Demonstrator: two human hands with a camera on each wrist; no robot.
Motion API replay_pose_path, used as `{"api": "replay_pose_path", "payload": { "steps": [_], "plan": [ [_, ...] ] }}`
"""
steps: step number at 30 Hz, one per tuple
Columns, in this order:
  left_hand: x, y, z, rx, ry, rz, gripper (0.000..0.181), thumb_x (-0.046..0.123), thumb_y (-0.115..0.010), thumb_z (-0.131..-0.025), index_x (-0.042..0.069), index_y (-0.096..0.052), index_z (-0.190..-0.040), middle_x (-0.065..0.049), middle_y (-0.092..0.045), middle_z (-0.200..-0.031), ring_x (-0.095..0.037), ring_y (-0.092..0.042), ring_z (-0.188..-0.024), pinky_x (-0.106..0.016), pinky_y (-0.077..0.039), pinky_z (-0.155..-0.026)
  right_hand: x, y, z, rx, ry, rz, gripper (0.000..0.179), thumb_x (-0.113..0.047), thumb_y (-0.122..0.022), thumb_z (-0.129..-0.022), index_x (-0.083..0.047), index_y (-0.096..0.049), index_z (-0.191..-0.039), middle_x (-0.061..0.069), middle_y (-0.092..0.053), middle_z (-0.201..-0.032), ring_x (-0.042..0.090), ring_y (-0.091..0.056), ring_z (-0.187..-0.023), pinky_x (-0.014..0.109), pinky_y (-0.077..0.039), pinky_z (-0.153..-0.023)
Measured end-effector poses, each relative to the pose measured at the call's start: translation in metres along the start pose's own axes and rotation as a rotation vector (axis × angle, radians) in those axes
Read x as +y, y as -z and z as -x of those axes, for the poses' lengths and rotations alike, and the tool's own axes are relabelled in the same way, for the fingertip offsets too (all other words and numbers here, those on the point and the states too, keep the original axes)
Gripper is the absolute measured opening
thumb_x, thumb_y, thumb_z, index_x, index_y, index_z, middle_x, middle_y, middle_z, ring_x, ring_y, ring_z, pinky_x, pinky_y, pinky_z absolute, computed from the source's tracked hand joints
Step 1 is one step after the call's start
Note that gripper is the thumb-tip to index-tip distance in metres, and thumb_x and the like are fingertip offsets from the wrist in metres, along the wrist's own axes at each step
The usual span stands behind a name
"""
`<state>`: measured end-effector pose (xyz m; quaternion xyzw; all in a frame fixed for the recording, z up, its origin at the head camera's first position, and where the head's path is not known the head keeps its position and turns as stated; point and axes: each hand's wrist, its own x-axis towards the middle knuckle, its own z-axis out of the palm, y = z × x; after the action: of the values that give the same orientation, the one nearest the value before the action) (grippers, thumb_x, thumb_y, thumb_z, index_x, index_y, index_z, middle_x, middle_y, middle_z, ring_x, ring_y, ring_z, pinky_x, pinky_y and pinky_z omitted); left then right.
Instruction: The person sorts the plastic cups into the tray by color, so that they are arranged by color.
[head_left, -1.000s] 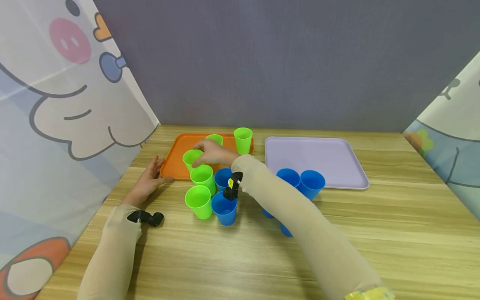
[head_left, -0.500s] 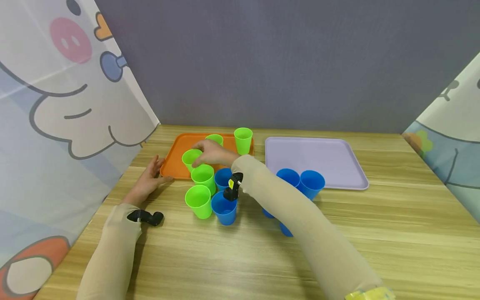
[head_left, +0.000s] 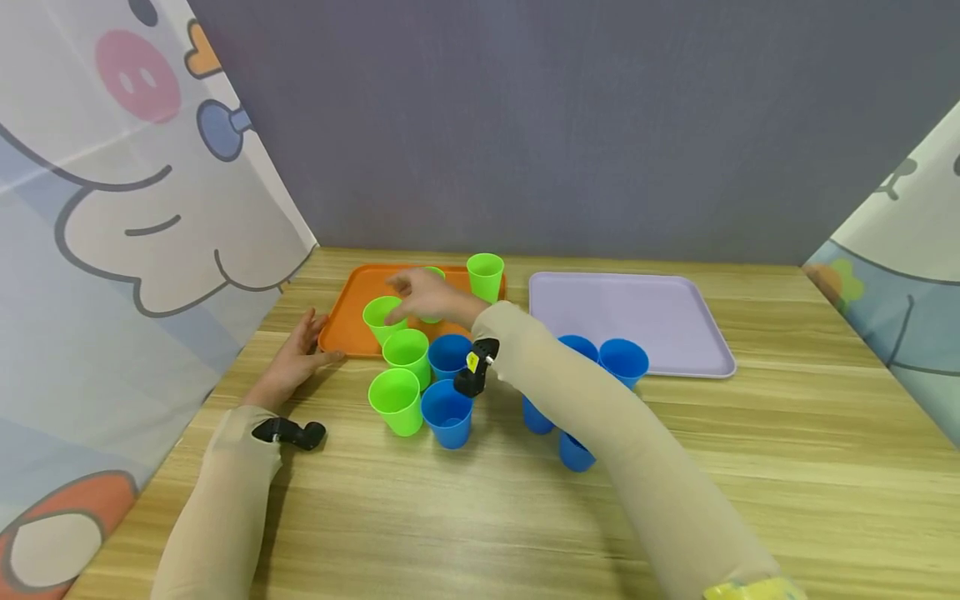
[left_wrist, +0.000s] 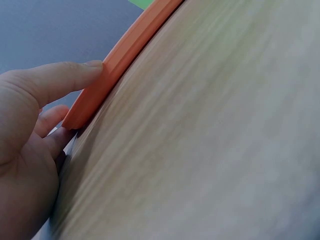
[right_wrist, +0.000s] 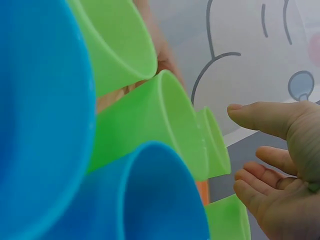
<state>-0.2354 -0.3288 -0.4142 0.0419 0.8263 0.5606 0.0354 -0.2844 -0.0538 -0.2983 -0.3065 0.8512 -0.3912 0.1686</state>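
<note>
My left hand [head_left: 296, 358] holds the near left corner of the orange tray [head_left: 348, 312]. In the left wrist view, the thumb lies against the tray's rim [left_wrist: 115, 65] with fingers around the corner. My right hand [head_left: 431, 298] is over the tray, beside and partly over a green cup [head_left: 380, 327] at its front left. In the right wrist view, that hand [right_wrist: 285, 185] has loose, parted fingers and holds nothing. Two more green cups stand on the tray, one [head_left: 486, 277] at the back right, the other partly hidden by the right hand.
In front of the tray stand two green cups [head_left: 397, 404] and two blue cups [head_left: 448, 417], close together. Further right are several blue cups [head_left: 624, 363], partly hidden by the right forearm. A lilac tray [head_left: 630, 312] lies behind them. A grey partition [head_left: 570, 125] rises behind the table.
My right hand has let go of the front left green cup and risen slightly away from it. The cup stays on the orange tray. My left hand keeps its place.
</note>
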Motion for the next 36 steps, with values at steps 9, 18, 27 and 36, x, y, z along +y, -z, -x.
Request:
{"api": "replay_pose_path", "payload": {
  "steps": [9,18,27,36],
  "plan": [
    [-0.001,0.000,0.001,0.003,-0.007,-0.008,0.105,0.002,-0.068,-0.093,0.005,0.016,-0.156,-0.021,-0.004,-0.164,-0.043,-0.003,-0.149,-0.054,-0.004,-0.119,0.001,0.008,0.015,-0.012,0.041,-0.065,0.067,-0.013,-0.078,-0.086,-0.003,-0.049,-0.145,0.011,-0.053,-0.142,0.023,-0.051,-0.127,0.025,-0.043,-0.102],
    [-0.002,0.000,0.000,-0.002,-0.007,0.000,0.107,0.001,-0.069,-0.092,0.006,0.016,-0.157,-0.021,-0.004,-0.164,-0.042,-0.003,-0.149,-0.055,-0.004,-0.118,0.007,0.009,0.032,-0.109,0.079,-0.068,0.062,-0.009,-0.080,-0.083,-0.001,-0.055,-0.138,0.013,-0.058,-0.131,0.026,-0.055,-0.119,0.024,-0.047,-0.094],
    [-0.003,0.002,-0.002,-0.004,-0.007,-0.009,0.106,0.001,-0.068,-0.092,0.007,0.016,-0.157,-0.021,-0.004,-0.164,-0.042,-0.003,-0.149,-0.054,-0.004,-0.118,0.019,0.004,0.037,-0.197,0.107,-0.058,0.065,-0.003,-0.080,-0.078,0.000,-0.055,-0.138,0.013,-0.057,-0.132,0.023,-0.053,-0.120,0.023,-0.046,-0.096],
    [-0.004,0.003,0.001,-0.007,0.010,0.010,0.105,0.001,-0.067,-0.093,0.009,0.017,-0.157,-0.019,-0.002,-0.164,-0.040,-0.001,-0.149,-0.053,-0.003,-0.119,0.021,-0.001,0.035,-0.234,0.086,0.023,0.068,-0.007,-0.082,-0.077,-0.003,-0.054,-0.140,0.008,-0.057,-0.135,0.020,-0.051,-0.120,0.025,-0.046,-0.095]
  ]
}}
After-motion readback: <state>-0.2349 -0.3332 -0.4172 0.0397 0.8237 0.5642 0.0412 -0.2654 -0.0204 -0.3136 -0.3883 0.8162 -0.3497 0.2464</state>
